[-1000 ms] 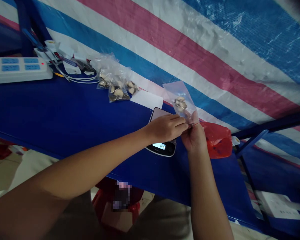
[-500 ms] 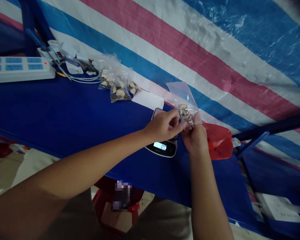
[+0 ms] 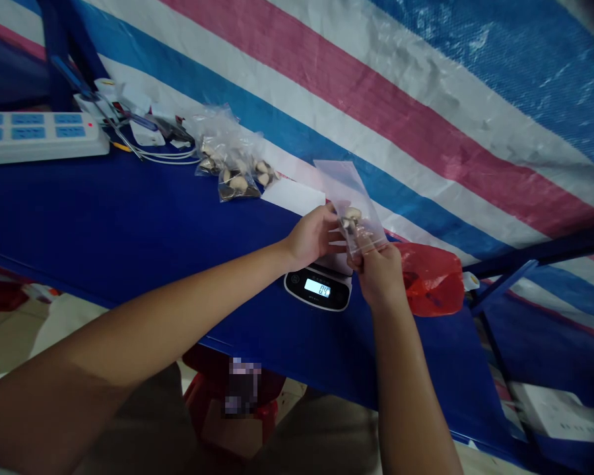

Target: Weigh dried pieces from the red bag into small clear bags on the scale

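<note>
My right hand [image 3: 380, 272] grips the lower end of a clear plastic bag [image 3: 363, 194], with the thumb pressed on it. Pale and dark pieces that look like cut mushroom [image 3: 350, 219] sit inside the bag, above my fingers. Close to the bag's left side, my left hand [image 3: 313, 236] has its fingers apart, and the fingertips come near or touch the plastic; I cannot tell which. Below both hands stands a kitchen scale [image 3: 318, 289] with a lit display. Its platform is mostly hidden by my hands.
Several filled clear bags [image 3: 237, 181] lie at the back of the blue table [image 3: 129, 224], beside a white sheet [image 3: 293, 196]. A red plastic bag [image 3: 433, 280] rests to the right. A power strip [image 3: 39, 137] and cables lie at the far left. Striped sheeting [image 3: 376, 99] hangs behind.
The clear bag has shifted left and tilted, still in my right hand. My left hand has loosened from its pinch at the bag, and its fingers have spread.
</note>
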`<state>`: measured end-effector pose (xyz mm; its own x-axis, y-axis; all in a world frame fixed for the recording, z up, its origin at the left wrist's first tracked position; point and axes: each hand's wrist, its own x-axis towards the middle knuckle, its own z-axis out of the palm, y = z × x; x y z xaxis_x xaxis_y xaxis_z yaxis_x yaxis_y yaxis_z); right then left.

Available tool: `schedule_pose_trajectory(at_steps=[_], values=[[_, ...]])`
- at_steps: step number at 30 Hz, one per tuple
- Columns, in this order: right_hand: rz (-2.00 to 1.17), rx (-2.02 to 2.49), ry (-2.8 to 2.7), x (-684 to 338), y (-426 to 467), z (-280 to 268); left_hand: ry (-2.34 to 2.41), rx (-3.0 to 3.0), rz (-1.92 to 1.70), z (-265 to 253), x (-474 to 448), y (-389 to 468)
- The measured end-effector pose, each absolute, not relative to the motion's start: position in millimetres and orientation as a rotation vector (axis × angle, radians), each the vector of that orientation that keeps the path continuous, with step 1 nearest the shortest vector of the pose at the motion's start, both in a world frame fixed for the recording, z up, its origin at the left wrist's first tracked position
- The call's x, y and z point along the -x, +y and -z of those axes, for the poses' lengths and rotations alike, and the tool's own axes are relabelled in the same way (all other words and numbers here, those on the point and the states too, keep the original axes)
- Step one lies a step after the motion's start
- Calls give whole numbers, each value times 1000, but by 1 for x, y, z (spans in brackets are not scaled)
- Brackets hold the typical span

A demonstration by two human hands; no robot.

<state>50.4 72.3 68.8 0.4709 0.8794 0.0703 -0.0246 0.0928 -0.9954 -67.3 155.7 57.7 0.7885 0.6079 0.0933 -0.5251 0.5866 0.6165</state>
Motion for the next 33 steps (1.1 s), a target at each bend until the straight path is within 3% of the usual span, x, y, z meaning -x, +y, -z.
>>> schedule_pose_trajectory(at_steps=[5,12,19,27,33], values=[[-583,1564,-1066,-61,70,-66,92,-691,-565,-59,67,150],[-196,1882,-1457,-58,64,-69,275,-687,-708,-56,55,148],[-27,2045,-1519,-58,60,-76,308,-654,-710,-52,54,146],[-75,1905,-1512,-67,58,-73,405,-542,-689,-56,55,148],[-456,1701,-1308,-71,56,-73,453,-473,-693,-61,55,150]])
